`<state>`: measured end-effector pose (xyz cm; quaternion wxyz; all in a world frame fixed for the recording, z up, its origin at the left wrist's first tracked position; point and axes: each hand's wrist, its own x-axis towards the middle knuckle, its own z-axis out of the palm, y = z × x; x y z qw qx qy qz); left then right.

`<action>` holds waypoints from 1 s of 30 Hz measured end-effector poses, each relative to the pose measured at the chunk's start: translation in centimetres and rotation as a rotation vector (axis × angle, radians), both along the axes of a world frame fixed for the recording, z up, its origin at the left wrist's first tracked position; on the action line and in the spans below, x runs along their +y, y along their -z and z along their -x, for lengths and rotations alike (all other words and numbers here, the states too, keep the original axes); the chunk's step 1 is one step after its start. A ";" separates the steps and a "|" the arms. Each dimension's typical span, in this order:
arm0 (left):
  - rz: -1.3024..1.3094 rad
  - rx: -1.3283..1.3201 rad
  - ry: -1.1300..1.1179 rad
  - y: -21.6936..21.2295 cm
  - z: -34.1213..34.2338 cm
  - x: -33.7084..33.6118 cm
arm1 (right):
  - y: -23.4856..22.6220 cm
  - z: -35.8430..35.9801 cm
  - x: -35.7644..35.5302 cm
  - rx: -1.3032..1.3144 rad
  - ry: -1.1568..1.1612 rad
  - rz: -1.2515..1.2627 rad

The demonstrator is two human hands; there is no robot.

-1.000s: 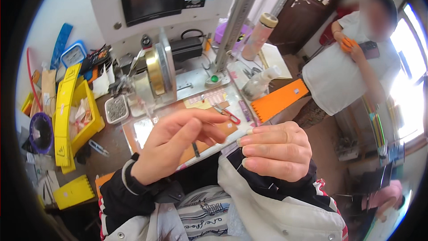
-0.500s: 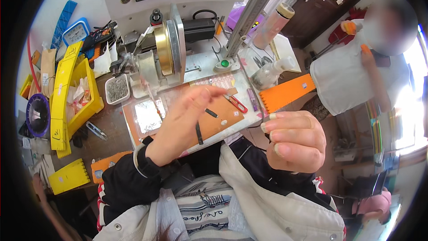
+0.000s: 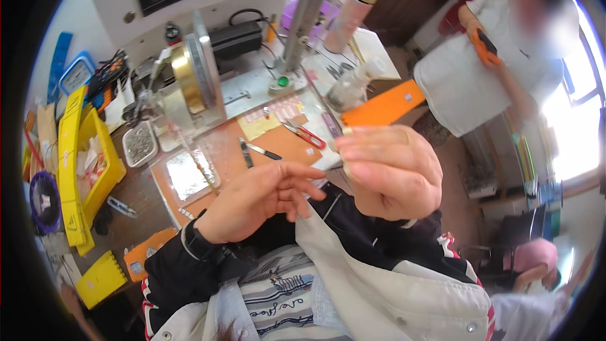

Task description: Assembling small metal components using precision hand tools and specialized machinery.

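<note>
While the cluttered workbench [image 3: 158, 215] lies below, the right hand [image 3: 392, 173] curls, fingertips pinching a tiny pale piece [image 3: 346, 131] at chest height; it looks light, fiddly, easily dropped. The left hand [image 3: 259, 199] is loosely spread, empty.

Red-handled scissors [image 3: 305, 134], a yellow bin [image 3: 82, 170] and a pink bottle [image 3: 351, 9] surround the workbench [image 3: 136, 227].

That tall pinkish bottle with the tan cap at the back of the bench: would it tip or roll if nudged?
The bottle looks tall and narrow, so a nudge would probably topple it. Being round, it would likely roll once down. Its smooth sides may be slippery.
</note>
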<state>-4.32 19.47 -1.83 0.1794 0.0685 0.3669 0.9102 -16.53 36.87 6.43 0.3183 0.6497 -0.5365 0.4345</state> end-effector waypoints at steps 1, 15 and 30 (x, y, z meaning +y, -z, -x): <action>0.179 0.110 0.019 0.1 0.0 0.1 | 0.1 0.2 0.1 -0.011 -0.002 0.031; 0.364 0.124 -0.054 -0.8 0.5 1.0 | 0.6 0.7 3.1 -0.066 0.154 0.063; -0.230 -0.263 -0.240 0.9 2.1 1.5 | 2.1 -1.8 0.2 -0.150 -0.124 -0.106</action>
